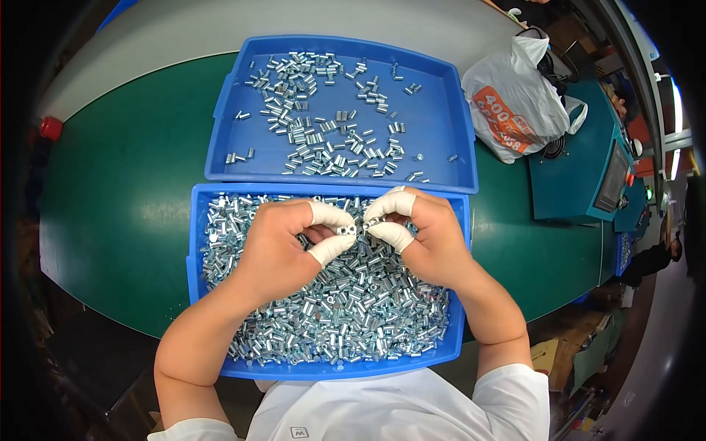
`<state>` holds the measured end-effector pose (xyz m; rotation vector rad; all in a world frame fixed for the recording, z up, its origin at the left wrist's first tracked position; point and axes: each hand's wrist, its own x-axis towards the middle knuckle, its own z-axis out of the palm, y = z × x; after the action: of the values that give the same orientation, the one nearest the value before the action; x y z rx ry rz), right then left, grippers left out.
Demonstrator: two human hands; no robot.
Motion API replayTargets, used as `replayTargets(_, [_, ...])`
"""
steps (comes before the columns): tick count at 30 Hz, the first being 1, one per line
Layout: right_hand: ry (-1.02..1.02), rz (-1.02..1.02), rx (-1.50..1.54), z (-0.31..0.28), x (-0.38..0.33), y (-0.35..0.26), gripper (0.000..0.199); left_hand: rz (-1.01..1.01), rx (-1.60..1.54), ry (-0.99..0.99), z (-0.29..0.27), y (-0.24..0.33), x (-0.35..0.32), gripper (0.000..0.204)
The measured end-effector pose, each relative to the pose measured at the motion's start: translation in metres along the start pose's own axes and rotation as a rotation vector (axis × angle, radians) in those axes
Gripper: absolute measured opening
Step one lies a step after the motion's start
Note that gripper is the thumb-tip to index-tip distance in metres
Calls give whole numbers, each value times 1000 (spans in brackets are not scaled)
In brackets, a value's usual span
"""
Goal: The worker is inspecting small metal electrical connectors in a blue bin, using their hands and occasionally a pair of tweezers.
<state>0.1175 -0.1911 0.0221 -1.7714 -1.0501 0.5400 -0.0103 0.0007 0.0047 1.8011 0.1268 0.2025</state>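
Over the near blue tray (195, 264), my left hand (283, 239) pinches a few small shiny metal sleeves (347, 231) between thumb and forefinger, their round hollow ends showing. Close beside it on the right, my right hand (426, 231) pinches similar metal sleeves, partly hidden by its fingers. White finger cots cover the thumb and forefinger of both hands. Beneath them the near tray is heaped with loose metal sleeves (338, 316). The far blue tray (426, 66) stands directly behind, with fewer sleeves (309, 132) scattered over its bottom.
Both trays rest on a green table (132, 198). A white plastic bag (507, 95) sits right of the far tray. Further right stands a teal machine (573, 176) with a screen. A red knob (51, 128) is at the left edge, and a person in dark clothes (651, 263) is far right.
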Motion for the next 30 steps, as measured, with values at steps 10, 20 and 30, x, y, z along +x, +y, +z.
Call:
replayTargets(10, [-15, 167, 420, 8, -23, 1, 13, -39, -50, -111, 7, 9, -5, 22])
replayTargets(20, [-68, 277, 452, 5, -28, -2, 14, -65, -117, -94, 6, 7, -6, 20])
replayTargets(30, [-194, 231, 391, 3, -26, 8, 14, -78, -1, -272, -3, 12, -1, 18])
